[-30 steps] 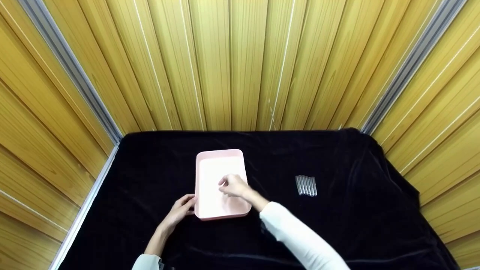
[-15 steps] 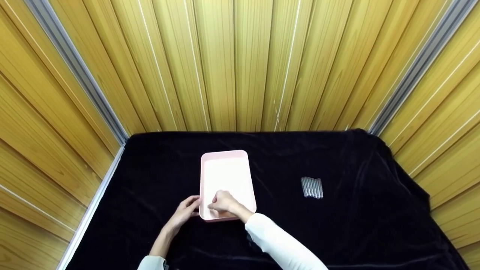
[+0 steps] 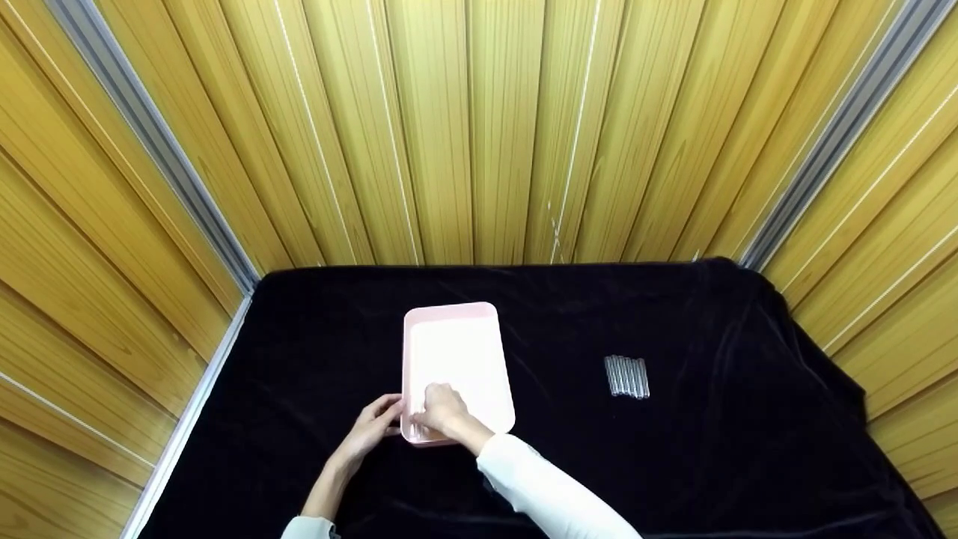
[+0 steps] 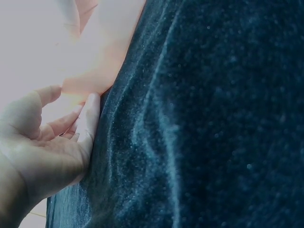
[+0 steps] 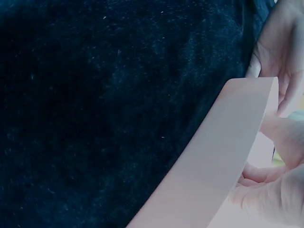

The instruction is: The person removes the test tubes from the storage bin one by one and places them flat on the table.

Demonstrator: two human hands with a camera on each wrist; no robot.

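Observation:
A pink rectangular tray [image 3: 464,352] lies on the black cloth. My left hand [image 3: 372,425] holds its near left corner; in the left wrist view the thumb is at the tray wall and the fingers lie along the outside. My right hand [image 3: 443,412] is low inside the tray near that same corner, its fingers curled. Faint clear streaks of a glass tube [image 3: 417,429] show below its fingertips; most of it is hidden. In the right wrist view the tray wall [image 5: 209,152] covers part of the right fingers. Off to the right, several clear glass tubes [image 3: 627,376] lie side by side.
Black velvety cloth [image 3: 718,449] covers the table. Yellow wood-patterned walls [image 3: 501,135] stand behind and at both sides, with grey metal strips [image 3: 157,142] in the corners.
My right hand has moved down and toward the tray's near left corner, from above its middle. My left hand has stayed at the tray's edge. The view has shifted slightly.

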